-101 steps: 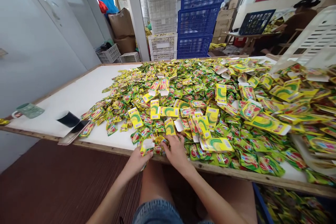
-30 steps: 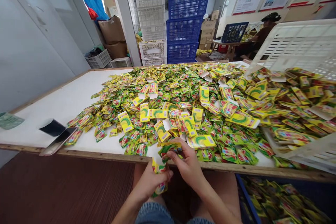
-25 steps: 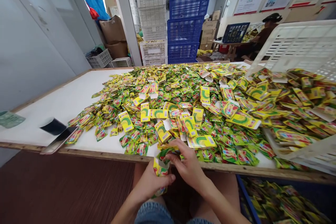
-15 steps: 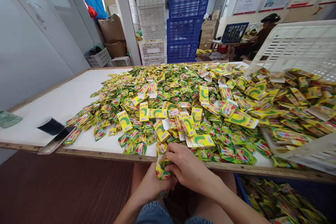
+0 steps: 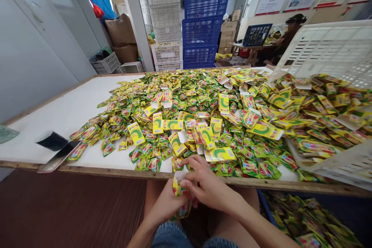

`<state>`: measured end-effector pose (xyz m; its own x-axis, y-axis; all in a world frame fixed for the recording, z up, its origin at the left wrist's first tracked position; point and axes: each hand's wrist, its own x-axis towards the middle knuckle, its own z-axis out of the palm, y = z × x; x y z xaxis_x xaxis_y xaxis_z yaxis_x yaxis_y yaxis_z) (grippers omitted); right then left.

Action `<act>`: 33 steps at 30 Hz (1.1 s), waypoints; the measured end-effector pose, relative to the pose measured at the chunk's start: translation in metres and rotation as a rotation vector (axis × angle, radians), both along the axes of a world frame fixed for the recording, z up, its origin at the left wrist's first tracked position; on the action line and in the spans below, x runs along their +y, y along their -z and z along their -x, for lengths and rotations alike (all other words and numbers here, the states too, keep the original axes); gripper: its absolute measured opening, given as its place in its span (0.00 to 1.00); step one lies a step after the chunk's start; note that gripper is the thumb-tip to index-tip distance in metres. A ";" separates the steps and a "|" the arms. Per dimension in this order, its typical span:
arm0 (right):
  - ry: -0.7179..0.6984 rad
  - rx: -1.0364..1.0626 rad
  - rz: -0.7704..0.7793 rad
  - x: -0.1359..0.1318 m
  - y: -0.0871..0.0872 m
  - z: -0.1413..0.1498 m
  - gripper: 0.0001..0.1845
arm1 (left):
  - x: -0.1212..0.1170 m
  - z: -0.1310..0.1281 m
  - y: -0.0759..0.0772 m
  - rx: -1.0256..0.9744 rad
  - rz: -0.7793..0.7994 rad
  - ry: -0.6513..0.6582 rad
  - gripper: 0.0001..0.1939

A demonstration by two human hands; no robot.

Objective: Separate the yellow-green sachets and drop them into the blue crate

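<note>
My left hand is wrapped around a small yellow and green carton just below the table's front edge. The carton stands tilted, and its white inner flap shows at the top. Over that top end sits my right hand, its thumb and fingers closed at the carton's upper edge. What lies inside the carton is hidden. Just beyond my hands, a large heap of small green and yellow sachets covers much of the white table. Several flat yellow cartons lie on the heap, some with flaps up.
A tipped white crate full of cartons stands at the right. A blue bin of cartons is below the edge. A phone-like slab and a dark cylinder lie left. Stacked blue crates and a seated person are behind.
The carton's white flap now shows upright where sachets showed at its mouth before. My right fingers have lifted and spread slightly at the top. The view has shifted a little.
</note>
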<state>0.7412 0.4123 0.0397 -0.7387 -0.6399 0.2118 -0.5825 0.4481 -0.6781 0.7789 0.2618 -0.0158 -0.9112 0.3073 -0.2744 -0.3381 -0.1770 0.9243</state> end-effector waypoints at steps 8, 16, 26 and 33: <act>0.262 -0.171 0.431 -0.002 0.045 0.000 0.15 | -0.014 0.038 0.017 0.169 0.059 -0.100 0.30; 0.431 -0.075 0.595 -0.012 0.089 0.013 0.09 | -0.013 0.053 0.028 0.358 0.142 -0.125 0.26; 0.341 0.128 0.440 -0.005 0.097 0.019 0.13 | -0.014 0.056 0.040 0.481 0.237 -0.163 0.17; 0.282 0.114 0.399 0.004 0.086 0.025 0.09 | -0.020 0.047 0.056 0.634 0.367 -0.340 0.19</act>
